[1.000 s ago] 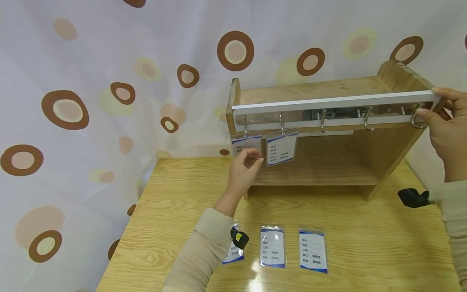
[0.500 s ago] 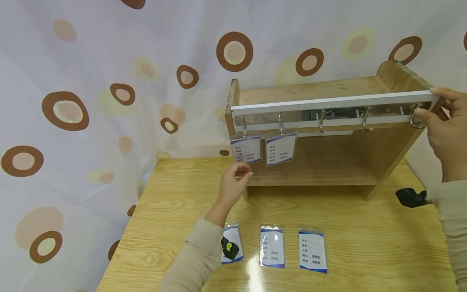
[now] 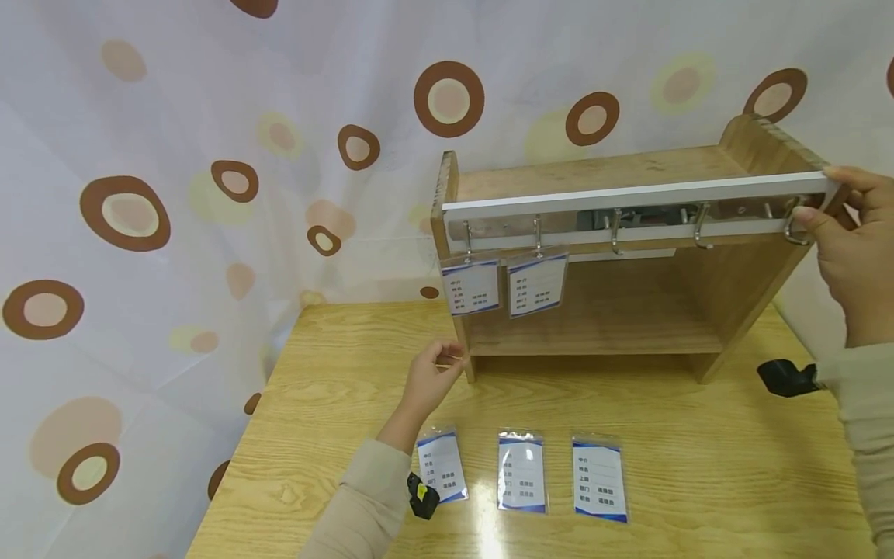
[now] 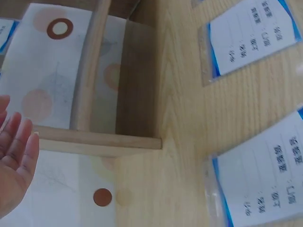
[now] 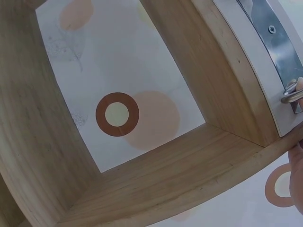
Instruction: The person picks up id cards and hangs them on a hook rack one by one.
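Observation:
My right hand grips the right end of a white hook rail, its thumb by the last metal hook. In the right wrist view only a sliver of that hand shows at the edge. Two clear-sleeved badge cards hang from the two leftmost hooks: the outer card and the inner card. Below them, beside the shelf's left foot, my left hand holds nothing; its fingers are loosely bent. The left wrist view shows the same hand with relaxed fingers.
The rail runs along the front of a wooden shelf on a wood-grain table. Three more badge cards lie flat near the front: a left card, a middle card and a right card. A dotted curtain hangs behind.
My left hand has moved down and left, away from the outer hanging card, which now shows fully. The right hand keeps its grip on the rail.

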Available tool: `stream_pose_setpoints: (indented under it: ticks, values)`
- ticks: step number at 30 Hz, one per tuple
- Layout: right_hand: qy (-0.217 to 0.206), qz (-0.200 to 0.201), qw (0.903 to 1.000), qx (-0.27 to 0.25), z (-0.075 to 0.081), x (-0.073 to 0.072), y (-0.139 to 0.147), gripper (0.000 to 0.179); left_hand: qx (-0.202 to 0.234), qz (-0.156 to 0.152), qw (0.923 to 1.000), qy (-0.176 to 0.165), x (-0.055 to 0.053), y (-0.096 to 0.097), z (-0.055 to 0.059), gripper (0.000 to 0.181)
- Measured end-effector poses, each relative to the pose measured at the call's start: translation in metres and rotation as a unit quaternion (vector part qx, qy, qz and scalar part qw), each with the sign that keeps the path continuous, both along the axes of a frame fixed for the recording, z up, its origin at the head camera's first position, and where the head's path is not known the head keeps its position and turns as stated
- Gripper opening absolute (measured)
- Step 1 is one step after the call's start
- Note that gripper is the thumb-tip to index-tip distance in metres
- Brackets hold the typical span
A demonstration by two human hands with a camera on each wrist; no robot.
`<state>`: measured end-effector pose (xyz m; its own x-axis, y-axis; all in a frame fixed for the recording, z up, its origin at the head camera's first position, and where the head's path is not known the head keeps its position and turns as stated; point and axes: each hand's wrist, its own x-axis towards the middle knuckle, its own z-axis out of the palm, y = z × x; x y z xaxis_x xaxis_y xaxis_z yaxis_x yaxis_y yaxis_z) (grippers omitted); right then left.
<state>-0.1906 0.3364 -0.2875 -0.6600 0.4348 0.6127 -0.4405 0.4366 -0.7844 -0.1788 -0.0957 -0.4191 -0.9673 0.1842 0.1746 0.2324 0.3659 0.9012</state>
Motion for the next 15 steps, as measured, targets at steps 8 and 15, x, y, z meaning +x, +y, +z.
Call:
stream_pose_setpoints:
  ticks: [8,15]
  values:
    - [-0.002,0.003,1.0000,-0.002,-0.001,0.000,0.001,0.042,-0.036,-0.015,0.9984,-0.040,0.006,-0.022,-0.023,0.024]
    - [-0.006,-0.007,0.9998,-0.020,-0.001,0.000,-0.002,0.042,-0.071,-0.004,0.9947,-0.074,0.015,-0.038,-0.040,0.027]
